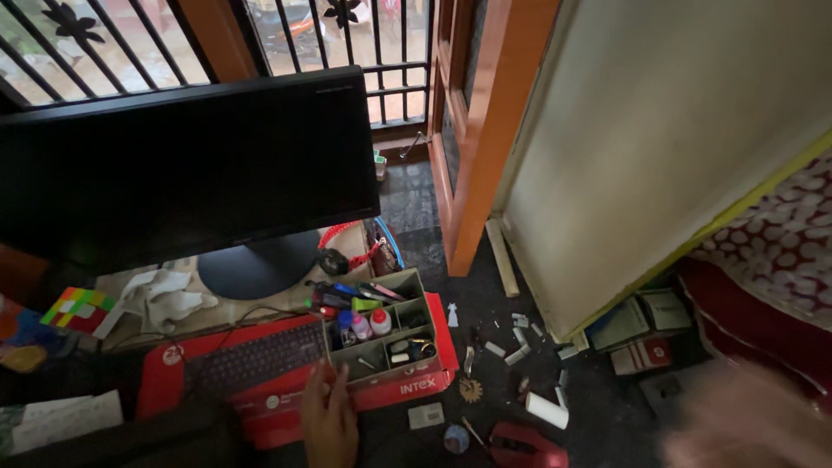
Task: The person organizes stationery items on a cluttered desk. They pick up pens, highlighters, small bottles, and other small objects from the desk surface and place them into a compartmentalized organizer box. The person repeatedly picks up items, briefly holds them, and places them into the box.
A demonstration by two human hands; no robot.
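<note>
item: red keyboard box [260,381], long and flat, laid on the desk in front of the black monitor [186,165]; a dark keyboard is pictured or seated on its top face, which of the two cannot be told

item: grey-green divided organiser tray [386,329], set on the right end of the red keyboard box, its right side near the box's right edge; pens and markers are held in the rear compartment, small bottles in the middle left one, small dark oddments in the front ones

left hand [329,420]: seen from the back, fingers extended and loosely spread, fingertips laid on the front edge of the red keyboard box just left of the organiser tray's near left corner; nothing is grasped

right hand [745,425]: a blurred shape at the lower right, well apart from box and tray, above the dark floor; whether it is open or clenched cannot be told

handling note, as a judgement: the box is best steadied with the flat of the fingers while the tray is loaded, since the tray rides close to the box's right edge and could be tipped by a sideways push; any shift should be slow and level

also noted: a multicoloured cube puzzle [78,309] at the desk's left edge; white scraps of paper [520,347] and a red mouse [524,449] on the floor
</note>
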